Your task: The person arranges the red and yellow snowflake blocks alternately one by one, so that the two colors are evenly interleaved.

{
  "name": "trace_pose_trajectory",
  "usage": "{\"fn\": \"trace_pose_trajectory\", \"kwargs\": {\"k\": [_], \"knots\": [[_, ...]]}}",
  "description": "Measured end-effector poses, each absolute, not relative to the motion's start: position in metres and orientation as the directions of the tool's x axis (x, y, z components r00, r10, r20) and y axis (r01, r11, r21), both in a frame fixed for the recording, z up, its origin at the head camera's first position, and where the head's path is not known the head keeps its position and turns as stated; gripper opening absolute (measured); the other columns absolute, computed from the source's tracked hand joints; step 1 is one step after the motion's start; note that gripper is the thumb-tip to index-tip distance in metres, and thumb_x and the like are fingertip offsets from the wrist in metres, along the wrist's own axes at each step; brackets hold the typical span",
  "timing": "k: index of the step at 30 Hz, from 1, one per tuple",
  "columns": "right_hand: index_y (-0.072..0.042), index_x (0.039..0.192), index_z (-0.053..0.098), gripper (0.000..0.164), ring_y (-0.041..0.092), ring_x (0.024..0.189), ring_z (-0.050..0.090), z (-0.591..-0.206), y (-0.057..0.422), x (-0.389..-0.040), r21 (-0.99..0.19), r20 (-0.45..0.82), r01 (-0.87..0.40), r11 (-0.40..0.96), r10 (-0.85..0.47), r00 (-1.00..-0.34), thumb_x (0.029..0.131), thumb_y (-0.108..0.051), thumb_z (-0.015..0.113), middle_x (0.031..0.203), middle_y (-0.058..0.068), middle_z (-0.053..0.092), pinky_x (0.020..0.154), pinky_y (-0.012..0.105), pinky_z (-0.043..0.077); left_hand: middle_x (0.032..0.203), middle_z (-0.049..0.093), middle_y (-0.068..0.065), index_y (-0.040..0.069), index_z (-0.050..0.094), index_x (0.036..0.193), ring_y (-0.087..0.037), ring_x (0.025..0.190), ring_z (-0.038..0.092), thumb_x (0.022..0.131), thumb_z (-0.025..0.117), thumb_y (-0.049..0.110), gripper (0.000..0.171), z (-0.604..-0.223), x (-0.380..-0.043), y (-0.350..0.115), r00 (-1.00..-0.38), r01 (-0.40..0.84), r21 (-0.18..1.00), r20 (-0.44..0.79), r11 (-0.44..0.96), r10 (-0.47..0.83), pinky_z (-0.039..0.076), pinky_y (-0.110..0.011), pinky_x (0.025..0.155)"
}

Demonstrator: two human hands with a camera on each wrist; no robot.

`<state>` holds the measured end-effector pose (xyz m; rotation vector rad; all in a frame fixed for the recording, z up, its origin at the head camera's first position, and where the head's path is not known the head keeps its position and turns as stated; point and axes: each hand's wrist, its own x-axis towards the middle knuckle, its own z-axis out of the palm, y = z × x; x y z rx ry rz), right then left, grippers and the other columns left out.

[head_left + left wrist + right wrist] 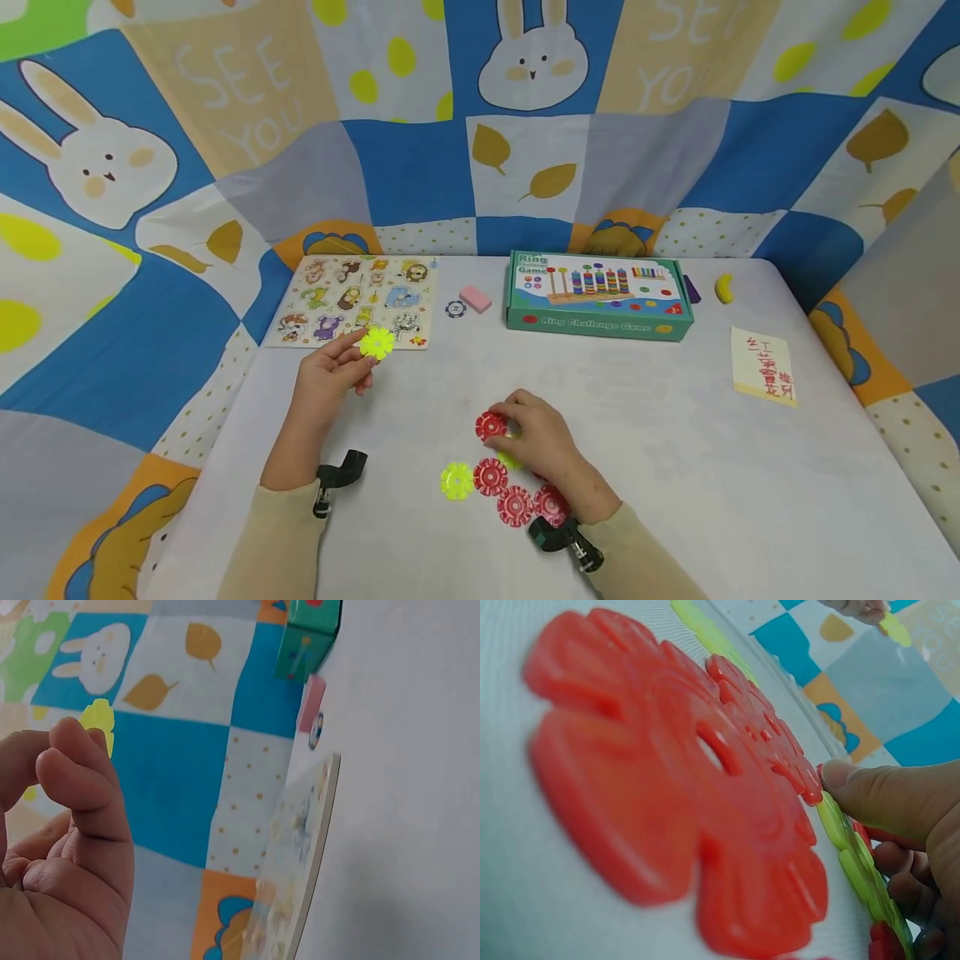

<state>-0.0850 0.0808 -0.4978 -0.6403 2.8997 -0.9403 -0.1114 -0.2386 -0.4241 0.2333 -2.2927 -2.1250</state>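
Note:
Up in front of the animal picture board, my left hand [330, 379] pinches a yellow-green flower-shaped plastic disc [377, 342] by its edge. That disc [98, 716] shows only partly behind the fingers in the left wrist view. Low over the table, my right hand [538, 435] pinches a red flower-shaped disc [491, 426] between thumb and fingers. Beneath that hand lies another yellow-green disc [509, 457], partly hidden. Several red discs [515, 506] lie close together near the right wrist. A further yellow-green disc [457, 481] is at their left end. One red disc [667, 780] fills much of the right wrist view.
Along the back stand the animal picture board [348, 302], a poker-like chip [455, 309], a pink block [476, 298] and a green Ring Challenge Game box [600, 296]. To the right are a toy banana [723, 288] and a note with red writing [764, 365].

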Motion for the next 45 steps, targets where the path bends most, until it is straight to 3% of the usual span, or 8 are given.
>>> {"fn": "trace_pose_trajectory", "kwargs": {"k": [10, 19, 34, 45], "knots": [[-0.021, 0.111, 0.070, 0.048, 0.006, 0.076, 0.045, -0.496, 0.080, -0.084, -0.575, 0.092, -0.359, 0.735, -0.378, -0.921, 0.072, -0.047, 0.078, 0.091, -0.011, 0.051, 0.063, 0.021, 0.042, 0.095, 0.061, -0.027, 0.010, 0.049, 0.137, -0.017, 0.059, 0.058, 0.083, 0.073, 0.024, 0.061, -0.465, -0.132, -0.267, -0.970, -0.214, 0.959, -0.186, 0.186, -0.158, 0.050, -0.026, 0.057], [-0.018, 0.112, 0.069, 0.051, 0.007, 0.075, 0.044, -0.496, 0.078, -0.084, -0.548, 0.097, -0.360, 0.755, -0.371, -0.924, 0.072, -0.048, 0.078, 0.091, -0.010, 0.049, 0.064, 0.021, 0.042, 0.077, 0.063, -0.018, 0.013, 0.050, 0.136, -0.021, 0.054, 0.056, 0.083, 0.073, 0.027, 0.060, -0.493, -0.134, -0.260, -0.965, -0.258, 0.927, -0.237, 0.271, -0.111, 0.048, -0.030, 0.052], [-0.020, 0.108, 0.066, 0.050, 0.006, 0.077, 0.046, -0.493, 0.078, -0.085, -0.553, 0.052, -0.317, 0.770, -0.348, -0.936, 0.070, -0.048, 0.079, 0.093, -0.011, 0.053, 0.067, 0.023, 0.044, 0.073, 0.062, -0.016, 0.011, 0.050, 0.136, -0.024, 0.052, 0.059, 0.085, 0.071, 0.025, 0.056, -0.503, -0.138, -0.253, -0.972, -0.232, 0.900, -0.226, 0.369, -0.060, 0.050, -0.032, 0.049], [-0.020, 0.111, 0.064, 0.050, 0.004, 0.080, 0.047, -0.494, 0.078, -0.085, -0.561, 0.093, -0.353, 0.749, -0.366, -0.926, 0.071, -0.045, 0.080, 0.097, -0.011, 0.057, 0.069, 0.023, 0.046, 0.070, 0.056, -0.007, 0.009, 0.053, 0.134, -0.019, 0.049, 0.052, 0.087, 0.066, 0.022, 0.050, -0.500, -0.136, -0.247, -0.986, -0.165, 0.798, -0.147, 0.580, -0.078, 0.043, -0.030, 0.046]]}}
